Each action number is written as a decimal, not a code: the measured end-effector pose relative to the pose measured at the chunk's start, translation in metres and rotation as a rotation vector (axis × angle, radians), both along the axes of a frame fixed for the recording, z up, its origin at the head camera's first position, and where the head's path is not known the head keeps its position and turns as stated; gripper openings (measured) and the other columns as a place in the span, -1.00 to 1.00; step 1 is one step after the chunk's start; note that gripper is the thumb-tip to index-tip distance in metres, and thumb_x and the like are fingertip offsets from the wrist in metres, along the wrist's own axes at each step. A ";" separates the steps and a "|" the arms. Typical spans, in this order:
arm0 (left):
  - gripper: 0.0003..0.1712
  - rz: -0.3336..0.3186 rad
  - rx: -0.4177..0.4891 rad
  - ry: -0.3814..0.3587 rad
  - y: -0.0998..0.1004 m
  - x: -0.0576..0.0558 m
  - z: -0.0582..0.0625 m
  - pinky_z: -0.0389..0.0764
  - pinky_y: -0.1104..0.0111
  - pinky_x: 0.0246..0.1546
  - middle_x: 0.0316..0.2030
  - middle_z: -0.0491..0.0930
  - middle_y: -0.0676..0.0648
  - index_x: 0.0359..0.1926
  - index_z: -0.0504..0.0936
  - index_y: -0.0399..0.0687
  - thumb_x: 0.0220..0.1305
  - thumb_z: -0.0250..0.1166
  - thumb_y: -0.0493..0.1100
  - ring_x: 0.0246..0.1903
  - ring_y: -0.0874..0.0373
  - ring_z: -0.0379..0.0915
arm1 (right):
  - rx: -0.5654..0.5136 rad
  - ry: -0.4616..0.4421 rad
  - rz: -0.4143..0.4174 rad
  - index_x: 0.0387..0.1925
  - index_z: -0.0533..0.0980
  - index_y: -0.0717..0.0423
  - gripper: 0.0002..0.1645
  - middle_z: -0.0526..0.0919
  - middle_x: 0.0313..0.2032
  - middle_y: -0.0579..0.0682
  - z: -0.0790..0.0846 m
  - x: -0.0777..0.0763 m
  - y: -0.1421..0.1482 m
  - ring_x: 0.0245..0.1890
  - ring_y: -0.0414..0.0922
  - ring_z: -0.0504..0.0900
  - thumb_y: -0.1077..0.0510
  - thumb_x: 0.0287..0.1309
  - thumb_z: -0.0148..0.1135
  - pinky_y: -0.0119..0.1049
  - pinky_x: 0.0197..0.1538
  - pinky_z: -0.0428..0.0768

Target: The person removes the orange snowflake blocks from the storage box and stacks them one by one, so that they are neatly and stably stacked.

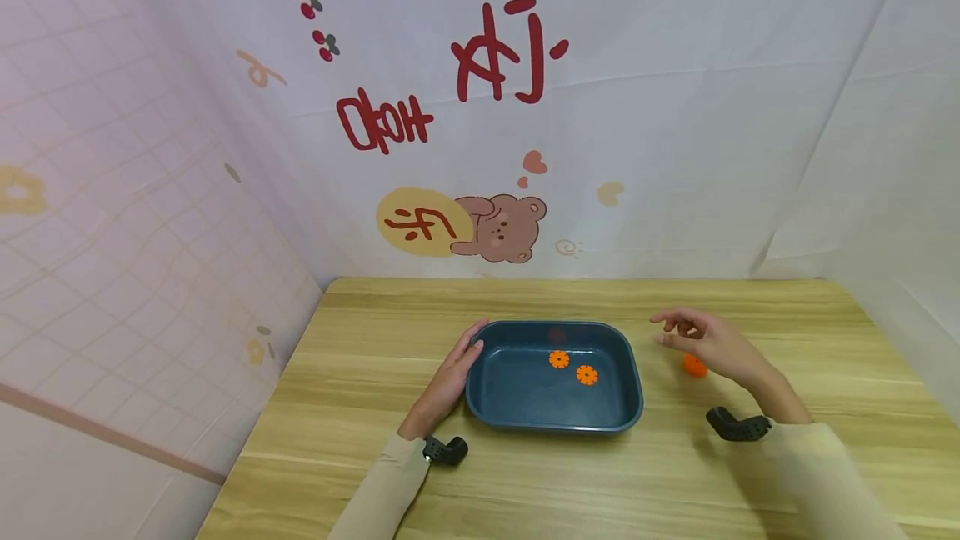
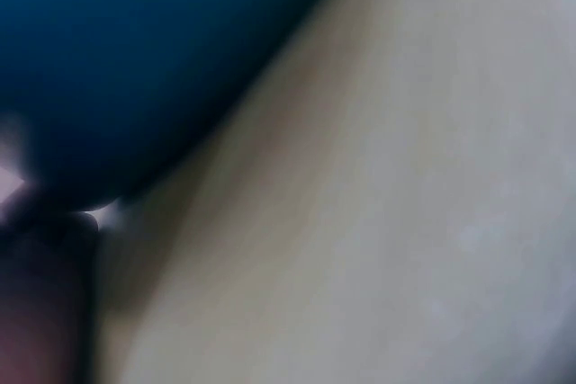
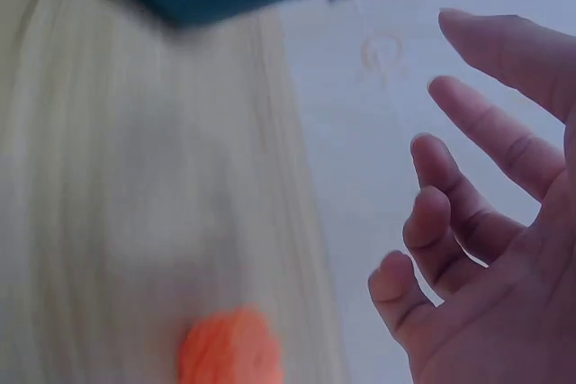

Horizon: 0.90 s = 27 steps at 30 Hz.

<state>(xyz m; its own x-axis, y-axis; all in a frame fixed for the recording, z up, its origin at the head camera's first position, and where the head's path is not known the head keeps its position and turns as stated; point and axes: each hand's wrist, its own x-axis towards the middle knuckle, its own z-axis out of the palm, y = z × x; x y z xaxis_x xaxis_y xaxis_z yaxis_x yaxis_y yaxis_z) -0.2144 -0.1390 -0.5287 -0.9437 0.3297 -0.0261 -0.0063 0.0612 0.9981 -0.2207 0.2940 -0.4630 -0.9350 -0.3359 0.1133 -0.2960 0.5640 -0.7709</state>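
Note:
A dark blue rectangular tray (image 1: 555,398) sits on the table. My left hand (image 1: 447,377) holds its left side, fingers along the outer wall and thumb over the rim. Inside the tray lie two flat orange notched discs, one disc (image 1: 558,359) farther back and another disc (image 1: 587,375) nearer. To the right of the tray, my right hand (image 1: 708,344) is raised over the table with loosely bent, spread fingers and nothing between them. Beneath it, partly hidden, is an orange clump (image 1: 695,366), blurred in the right wrist view; how many pieces form it I cannot tell.
The wood-grain table (image 1: 390,315) meets a white wall (image 1: 675,148) with printed red characters and a bear. Another patterned wall (image 1: 150,190) stands at the left. Each wrist wears a black camera mount, such as the right mount (image 1: 738,425).

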 end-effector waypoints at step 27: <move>-0.40 0.001 0.011 0.005 0.001 -0.001 -0.001 -0.14 0.00 0.49 0.53 0.02 0.12 0.54 0.11 0.14 0.59 -0.11 0.08 0.53 0.13 -0.23 | 0.199 0.044 0.316 -0.09 0.67 0.03 -0.56 0.25 0.32 0.50 -0.004 -0.020 -0.085 0.34 0.47 0.15 0.07 -0.08 0.56 0.50 0.21 0.14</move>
